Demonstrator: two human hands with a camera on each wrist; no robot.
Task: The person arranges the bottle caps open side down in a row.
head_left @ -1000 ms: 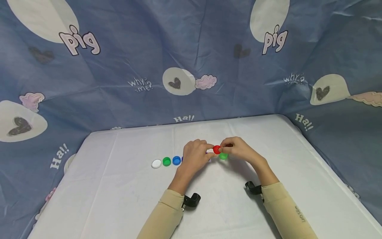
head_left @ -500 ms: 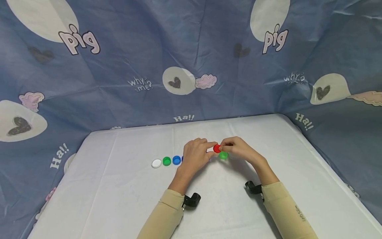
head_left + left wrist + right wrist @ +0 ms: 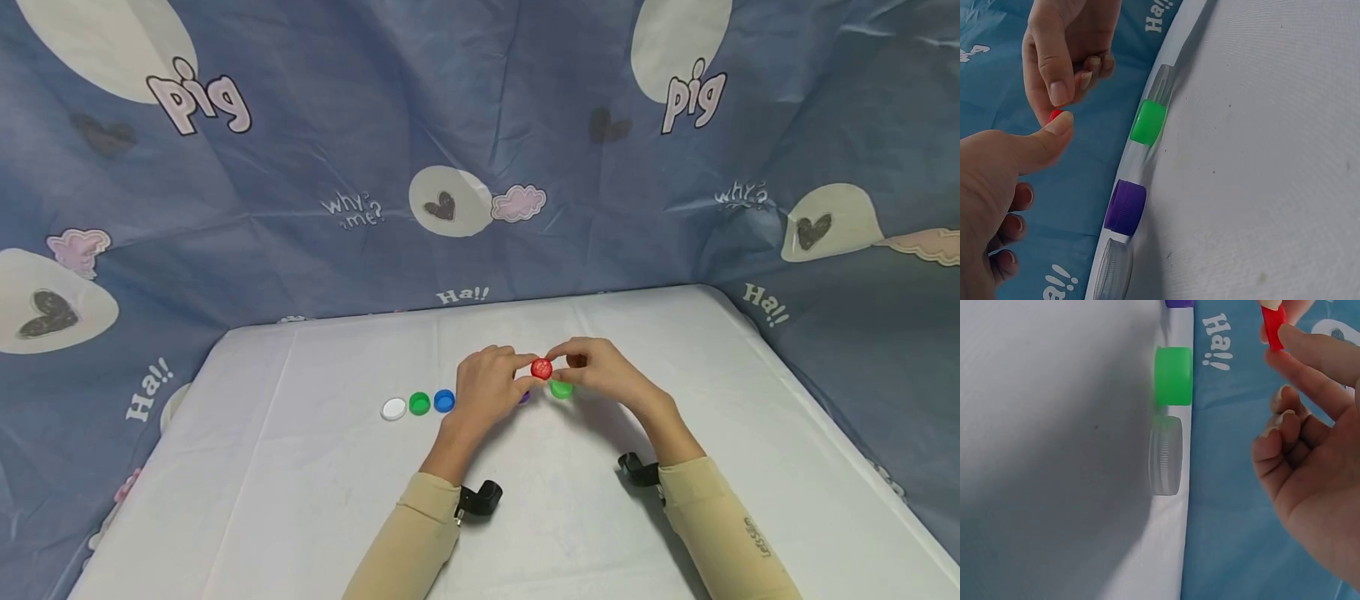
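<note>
A red bottle cap is held above the table between both hands, its round face toward the head camera. The left hand pinches it between thumb and index finger from the left. From the right, the right hand has thumb and index fingertips at its edge, the other fingers curled loosely. In the right wrist view the red cap is seen edge-on; the left wrist view shows only a sliver of it behind the left thumb. Beneath the hands lie a light green cap and a partly covered purple cap.
Left of the hands, a white cap, a green cap and a blue cap line up on the white-covered table. A clear cap stands beside the light green one. Behind hangs a printed blue cloth.
The red cap has shifted slightly left and up, and its face now shows more fully. The right thumb, which overlapped it earlier, sits nearer its edge.
</note>
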